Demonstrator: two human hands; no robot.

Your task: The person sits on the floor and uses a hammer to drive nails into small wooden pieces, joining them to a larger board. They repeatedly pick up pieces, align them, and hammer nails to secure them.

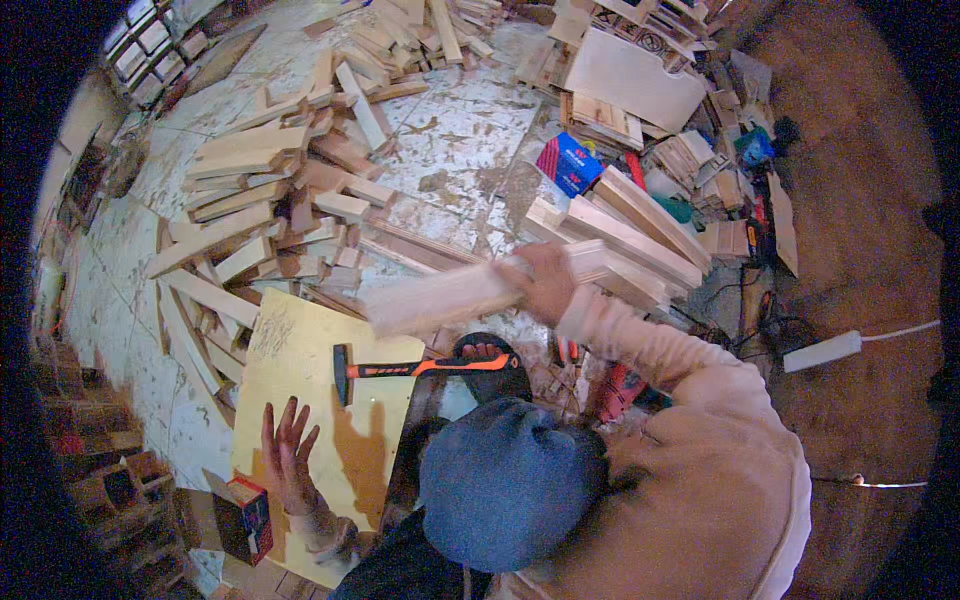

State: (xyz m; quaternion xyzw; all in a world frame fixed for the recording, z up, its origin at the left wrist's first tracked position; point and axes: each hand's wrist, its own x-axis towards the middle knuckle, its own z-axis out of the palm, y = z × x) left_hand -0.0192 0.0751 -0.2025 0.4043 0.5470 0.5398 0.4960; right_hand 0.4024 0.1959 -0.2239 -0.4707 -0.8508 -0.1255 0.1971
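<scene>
My right hand [545,282] is closed around the right part of a pale wooden plank [430,300], which is blurred and held out to the left above the floor. My left hand [290,455] is raised over a yellow board [300,350], fingers spread and nothing in them; its shadow falls on the board. A hammer [430,368] with an orange and black handle lies between the hands, its dark head over the board and its grip end by a sandalled foot [482,352]. Stacked pale wooden strips [640,230] lie just beyond my right hand.
Loose wood pieces [250,200] are heaped at the left and far side. A blue and red box [568,165] stands beyond the stacked strips. A dark red-sided open carton [245,515] is near my left hand. At the right, a white power strip [822,352] trails a cord.
</scene>
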